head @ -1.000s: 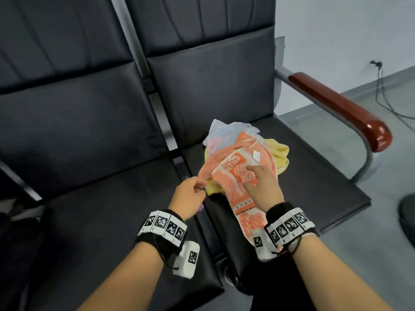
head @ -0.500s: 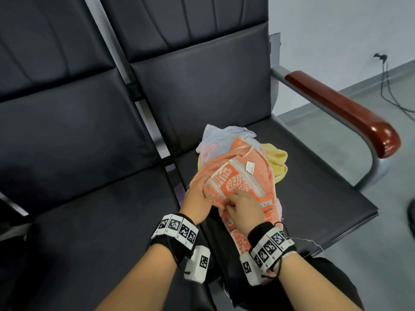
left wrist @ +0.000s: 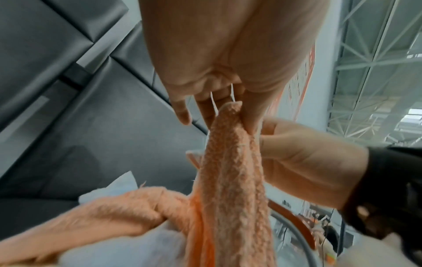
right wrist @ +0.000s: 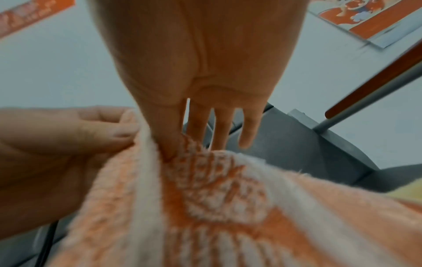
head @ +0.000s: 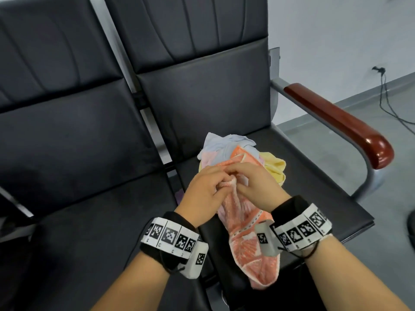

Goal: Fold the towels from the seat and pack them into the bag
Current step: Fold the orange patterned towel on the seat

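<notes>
An orange-and-white patterned towel hangs from both hands over the front of the right black seat. My left hand pinches its top edge, and my right hand pinches the same edge right beside it, thumb against forefinger. The left wrist view shows the bunched orange towel caught between thumb and fingers. In the right wrist view the towel spreads below my thumb. Behind the hands lies a pile with a pale blue towel, a pink one and a yellow towel. No bag is in view.
The left black seat sits beside the right one, split by a metal gap. A brown wooden armrest on a grey frame borders the right seat. Grey floor with a black cable lies to the right.
Both hands have come together at the top edge of the orange towel and lifted it off the pile; a second ago they were apart on it.
</notes>
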Motion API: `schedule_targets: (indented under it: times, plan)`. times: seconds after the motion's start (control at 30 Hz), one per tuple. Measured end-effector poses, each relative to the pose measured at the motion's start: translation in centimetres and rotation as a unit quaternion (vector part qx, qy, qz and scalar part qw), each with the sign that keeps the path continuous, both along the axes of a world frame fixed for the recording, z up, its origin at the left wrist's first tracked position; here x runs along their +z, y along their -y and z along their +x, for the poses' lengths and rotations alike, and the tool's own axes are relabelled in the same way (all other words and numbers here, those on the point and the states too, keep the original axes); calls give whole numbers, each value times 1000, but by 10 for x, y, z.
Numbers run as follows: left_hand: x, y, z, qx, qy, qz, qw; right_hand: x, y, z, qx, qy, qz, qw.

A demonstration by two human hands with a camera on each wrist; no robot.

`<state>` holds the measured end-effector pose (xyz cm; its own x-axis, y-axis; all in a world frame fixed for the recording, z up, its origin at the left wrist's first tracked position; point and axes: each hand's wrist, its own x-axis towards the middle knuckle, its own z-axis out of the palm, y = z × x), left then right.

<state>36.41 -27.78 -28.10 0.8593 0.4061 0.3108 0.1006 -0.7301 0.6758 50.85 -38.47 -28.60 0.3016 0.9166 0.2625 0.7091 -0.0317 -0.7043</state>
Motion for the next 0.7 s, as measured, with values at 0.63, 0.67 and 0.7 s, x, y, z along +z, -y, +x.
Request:
schedule_targets:
  times: [0.63,0.67,0.7]
  plan:
    - [50,-18,-100,87,-153,-26,984,102,41,-19,-269,-214,276,898]
    - [50,-20,-113,99,-153,-26,983,105,43,-25,-276,-225,284,890]
    - [51,-23,-126,116,-151,-27,981,108,45,-32,-279,-231,289,886]
